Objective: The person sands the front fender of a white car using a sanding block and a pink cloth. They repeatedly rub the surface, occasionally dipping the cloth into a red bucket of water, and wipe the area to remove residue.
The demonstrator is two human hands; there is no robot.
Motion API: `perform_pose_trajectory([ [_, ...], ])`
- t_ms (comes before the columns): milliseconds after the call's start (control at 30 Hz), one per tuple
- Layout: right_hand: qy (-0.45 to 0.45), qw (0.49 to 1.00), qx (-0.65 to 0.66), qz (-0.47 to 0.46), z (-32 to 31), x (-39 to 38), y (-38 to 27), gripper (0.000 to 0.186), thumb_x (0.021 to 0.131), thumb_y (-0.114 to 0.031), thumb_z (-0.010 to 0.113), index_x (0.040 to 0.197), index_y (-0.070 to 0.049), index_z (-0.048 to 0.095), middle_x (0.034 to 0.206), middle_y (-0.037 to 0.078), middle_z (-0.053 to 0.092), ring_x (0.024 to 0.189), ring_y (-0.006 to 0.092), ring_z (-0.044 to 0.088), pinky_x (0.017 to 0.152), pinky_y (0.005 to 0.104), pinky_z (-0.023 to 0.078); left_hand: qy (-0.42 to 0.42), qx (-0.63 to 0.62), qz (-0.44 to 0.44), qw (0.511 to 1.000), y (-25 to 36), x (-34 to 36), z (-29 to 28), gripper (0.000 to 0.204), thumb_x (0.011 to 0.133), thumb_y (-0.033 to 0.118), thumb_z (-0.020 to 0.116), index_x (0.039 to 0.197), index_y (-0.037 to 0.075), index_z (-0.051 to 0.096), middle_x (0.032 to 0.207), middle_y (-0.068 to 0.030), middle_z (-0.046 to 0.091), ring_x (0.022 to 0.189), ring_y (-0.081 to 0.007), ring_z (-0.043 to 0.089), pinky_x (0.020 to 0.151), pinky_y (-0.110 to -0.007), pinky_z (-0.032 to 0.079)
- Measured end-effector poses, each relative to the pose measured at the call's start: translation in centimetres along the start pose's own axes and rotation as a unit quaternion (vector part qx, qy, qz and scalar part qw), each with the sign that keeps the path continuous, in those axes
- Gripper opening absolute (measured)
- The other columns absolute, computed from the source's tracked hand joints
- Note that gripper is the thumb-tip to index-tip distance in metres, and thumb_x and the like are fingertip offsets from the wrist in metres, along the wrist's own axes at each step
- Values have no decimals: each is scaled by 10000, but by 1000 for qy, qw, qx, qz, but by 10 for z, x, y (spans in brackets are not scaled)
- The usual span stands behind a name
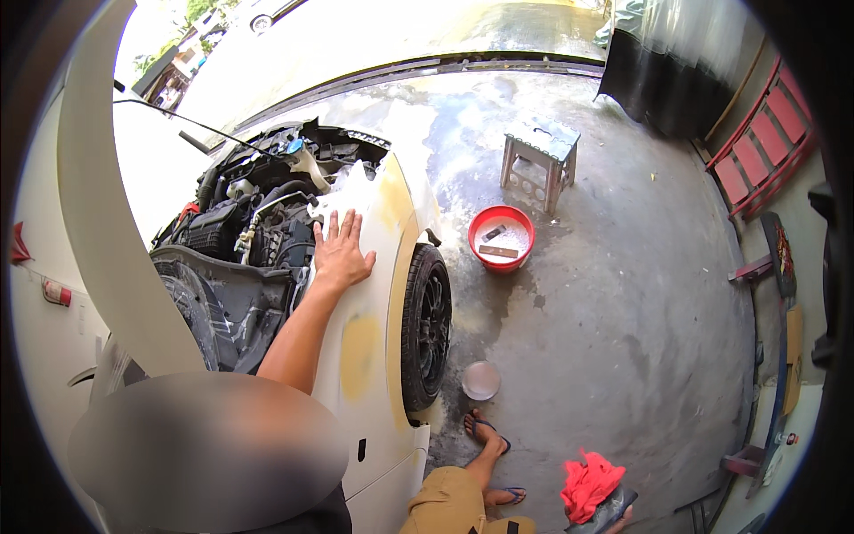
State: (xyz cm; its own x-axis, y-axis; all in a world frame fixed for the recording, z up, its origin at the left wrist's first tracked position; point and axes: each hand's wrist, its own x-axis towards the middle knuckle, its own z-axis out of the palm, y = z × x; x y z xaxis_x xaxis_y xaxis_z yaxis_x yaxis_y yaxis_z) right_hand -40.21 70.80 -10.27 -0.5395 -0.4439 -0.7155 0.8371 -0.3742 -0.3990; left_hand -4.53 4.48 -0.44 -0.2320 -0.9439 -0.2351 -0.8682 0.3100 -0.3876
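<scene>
Left hand [341, 250] flat, fingers spread, on white fender [372, 294]; right hand [614, 519] grips red cloth [587, 483] and grey block [608, 513].

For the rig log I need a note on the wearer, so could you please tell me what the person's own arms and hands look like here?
The left hand is bare: no glove, ring or watch shows, and the forearm behind it is uncovered, with no sleeve in view up to the blurred patch. The right hand barely shows at the lower edge, so little of it can be told. Lower down are tan shorts and dark flip-flops.
</scene>
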Motion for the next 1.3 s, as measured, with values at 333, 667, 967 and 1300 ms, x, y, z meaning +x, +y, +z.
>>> perform_pose_trajectory([
  [333, 24, 997, 47, -51, -32, -22, -8, 992, 856, -744, 631, 1645, -212, 350, 1688, 126, 373, 1461, 442, 448, 1101, 704, 437, -7, 3, 4, 1000, -3, -48, -1, 946, 1001, 584, 494, 1705, 46, 162, 1794, -108, 133, 1661, -337, 13, 1313, -585, 3],
  [667, 77, 993, 55, -69, -48, -31, 15, 987, 856, -744, 631, 1642, -214, 356, 1685, 126, 379, 1459, 442, 451, 1099, 707, 437, -19, 32, 24, 999, 1, 70, -6, 991, 1000, 629, 488, 1701, 23, 137, 1792, -133, 123, 1661, -319, 39, 1323, -557, 23],
  [967, 106, 991, 54, -61, -53, -35, 33, 982, 856, -743, 631, 1639, -215, 361, 1682, 126, 383, 1457, 442, 454, 1097, 710, 437, -30, 43, 64, 997, 3, 140, -8, 891, 1032, 561, 448, 1703, 50, 163, 1793, -108, 132, 1659, -280, 87, 1338, -501, 80],
  [1300, 83, 993, 60, -59, -70, -33, 24, 977, 856, -742, 631, 1636, -216, 367, 1679, 126, 389, 1455, 441, 456, 1094, 713, 437, -24, 55, 58, 997, -1, 54, -6, 863, 1029, 522, 460, 1715, 102, 149, 1798, -74, 122, 1661, -263, 78, 1334, -529, 68],
])
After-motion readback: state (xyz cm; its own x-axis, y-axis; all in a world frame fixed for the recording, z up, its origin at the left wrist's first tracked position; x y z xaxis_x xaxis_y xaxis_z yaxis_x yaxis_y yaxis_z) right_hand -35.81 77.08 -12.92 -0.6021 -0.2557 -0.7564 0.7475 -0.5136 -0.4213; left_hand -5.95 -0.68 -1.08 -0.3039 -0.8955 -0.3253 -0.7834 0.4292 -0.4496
